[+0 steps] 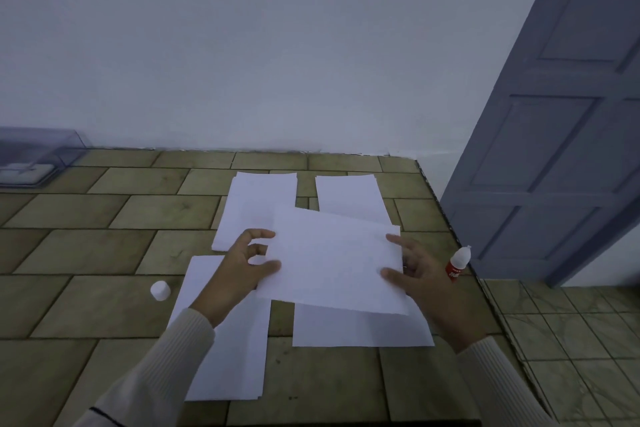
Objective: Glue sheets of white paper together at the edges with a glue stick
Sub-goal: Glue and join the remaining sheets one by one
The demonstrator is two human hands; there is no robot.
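The glue bottle [458, 263] carries a red label with white lettering, too blurred to read — no other writing shows. It stands just beside the right hand [427, 282], at the bench [104, 253] edge, its white nozzle uncapped. Its white cap [160, 290] sits well apart on the tiled bench, left of the left hand [242, 267].

Both hands hold one white sheet [332, 260] slightly tilted above the bench: the left hand pinches its left edge between thumb and fingers, the right hand grips its right edge with the thumb on top. Under and around it lie more papers — a stack at far left [256, 204], a sheet at far right [349, 194], a near-left sheet [235, 357] under the left wrist, and a near-right sheet [360, 329] just below the held one.
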